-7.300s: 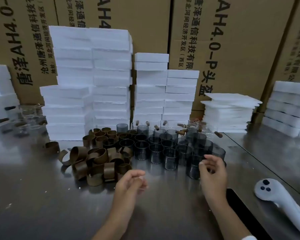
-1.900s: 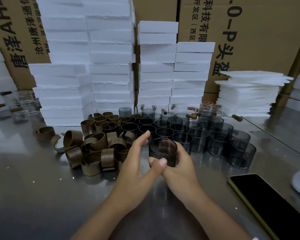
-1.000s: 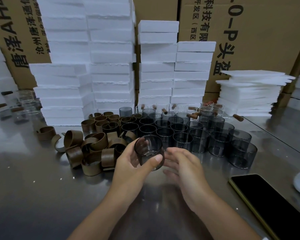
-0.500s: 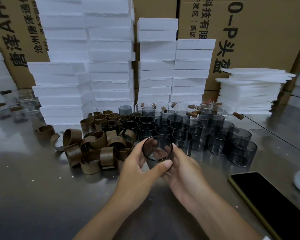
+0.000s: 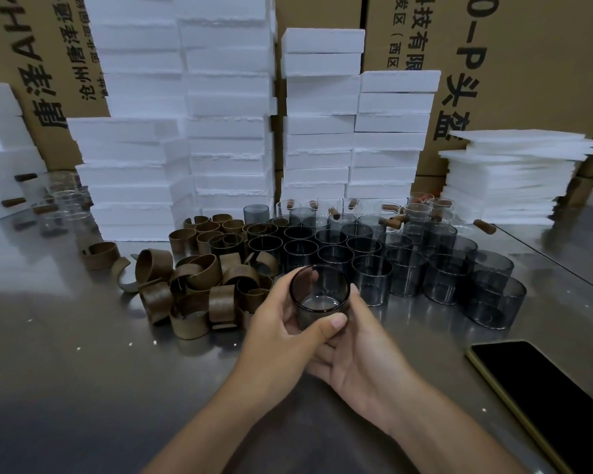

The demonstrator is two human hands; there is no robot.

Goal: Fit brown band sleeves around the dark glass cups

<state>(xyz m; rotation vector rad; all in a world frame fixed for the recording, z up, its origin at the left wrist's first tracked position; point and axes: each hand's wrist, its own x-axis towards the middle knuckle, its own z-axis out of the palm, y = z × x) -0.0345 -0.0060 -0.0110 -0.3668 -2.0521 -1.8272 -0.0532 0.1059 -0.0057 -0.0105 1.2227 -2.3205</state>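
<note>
A dark glass cup, tilted toward the camera, is held above the bench. The left hand is curled round it, thumb across its front, and the right hand is cupped beneath. Brown band sleeves are heaped nearby.

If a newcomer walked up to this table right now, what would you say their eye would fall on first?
Most likely the bare dark glass cup, gripped by the left hand and right hand in the near centre. Behind it to the left lies a jumbled heap of brown band sleeves, with a block of upright dark glass cups to the right. Tall stacks of white foam slabs wall off the back.
</note>
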